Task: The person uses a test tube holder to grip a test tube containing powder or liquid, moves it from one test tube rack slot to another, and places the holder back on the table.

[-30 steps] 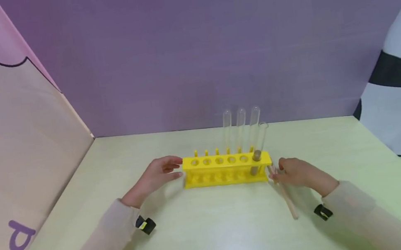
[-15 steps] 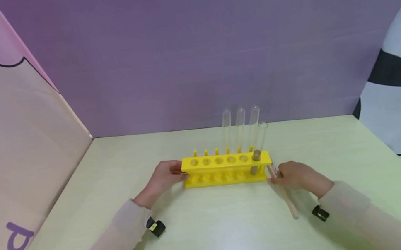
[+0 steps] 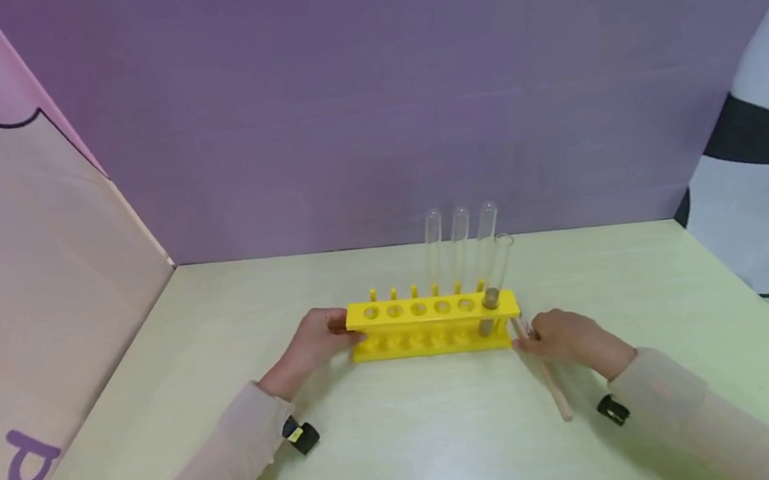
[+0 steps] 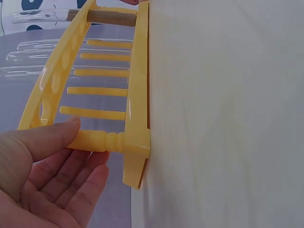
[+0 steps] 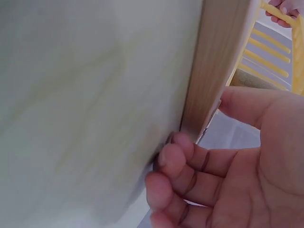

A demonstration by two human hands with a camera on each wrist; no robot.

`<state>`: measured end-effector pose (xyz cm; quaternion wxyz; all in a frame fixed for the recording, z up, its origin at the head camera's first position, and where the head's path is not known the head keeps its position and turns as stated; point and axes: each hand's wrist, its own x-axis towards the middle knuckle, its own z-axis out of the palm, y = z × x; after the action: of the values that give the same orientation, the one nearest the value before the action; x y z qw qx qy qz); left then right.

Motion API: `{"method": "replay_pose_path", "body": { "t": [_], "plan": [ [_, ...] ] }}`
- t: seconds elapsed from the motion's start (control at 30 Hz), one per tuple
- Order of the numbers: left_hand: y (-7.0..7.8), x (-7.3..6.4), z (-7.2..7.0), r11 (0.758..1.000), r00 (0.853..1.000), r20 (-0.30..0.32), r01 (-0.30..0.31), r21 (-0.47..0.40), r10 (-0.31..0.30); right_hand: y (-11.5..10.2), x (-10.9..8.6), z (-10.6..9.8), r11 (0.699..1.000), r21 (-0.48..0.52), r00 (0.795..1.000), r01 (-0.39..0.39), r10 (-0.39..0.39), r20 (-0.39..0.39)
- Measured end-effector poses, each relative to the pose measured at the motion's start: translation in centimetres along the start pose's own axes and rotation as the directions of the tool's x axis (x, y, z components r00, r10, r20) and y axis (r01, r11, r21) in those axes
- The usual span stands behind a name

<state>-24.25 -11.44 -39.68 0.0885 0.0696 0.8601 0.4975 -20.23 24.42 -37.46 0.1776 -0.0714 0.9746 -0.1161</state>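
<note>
A yellow test tube rack point(image 3: 409, 322) stands on the table in the head view. My left hand point(image 3: 314, 341) holds its left end. The left wrist view shows thumb and fingers around the rack's end post point(image 4: 90, 140). Three clear test tubes point(image 3: 433, 228) sit upside down on the rear pegs. One more tube point(image 3: 502, 261), with a brown band low down, leans in the rightmost hole. A wooden test tube clamp point(image 3: 557, 393) lies by the rack's right end. My right hand point(image 3: 572, 337) pinches its far end, thumb point(image 5: 237, 100) on one side and curled fingers on the other.
The pale table point(image 3: 408, 429) extends around the rack. A purple wall point(image 3: 369, 114) rises behind it, with printed panels at left and right. A black wrist camera point(image 3: 300, 436) hangs below the left cuff, another point(image 3: 613, 409) below the right.
My left hand has moved right and closed around the rack's left end. My right hand has shifted slightly down and left at the clamp. Rack and tubes stay almost where they were.
</note>
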Motion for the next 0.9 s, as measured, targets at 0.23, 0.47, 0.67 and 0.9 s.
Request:
{"method": "replay_pose_path", "body": {
  "t": [0.23,0.47,0.67,0.9],
  "plan": [
    [0.0,0.1,0.0,1.000,1.000,0.012,-0.012,0.010,0.012,-0.2,-0.2,0.0,0.998,-0.055,1.000,-0.003,0.003,-0.003],
    [-0.1,0.2,-0.1,0.999,1.000,0.014,-0.021,0.025,0.020,-0.1,0.0,-0.1,0.996,-0.076,0.998,0.047,-0.049,-0.027],
    [0.0,0.2,-0.1,0.999,0.999,0.023,-0.031,0.040,0.030,0.8,0.1,-0.4,0.997,-0.061,0.997,0.051,-0.055,-0.060],
    [0.0,0.0,-0.3,0.999,0.998,0.044,-0.047,0.018,0.046,1.8,-0.6,-2.3,0.989,-0.005,0.979,0.149,-0.148,-0.140]
  ]
}}
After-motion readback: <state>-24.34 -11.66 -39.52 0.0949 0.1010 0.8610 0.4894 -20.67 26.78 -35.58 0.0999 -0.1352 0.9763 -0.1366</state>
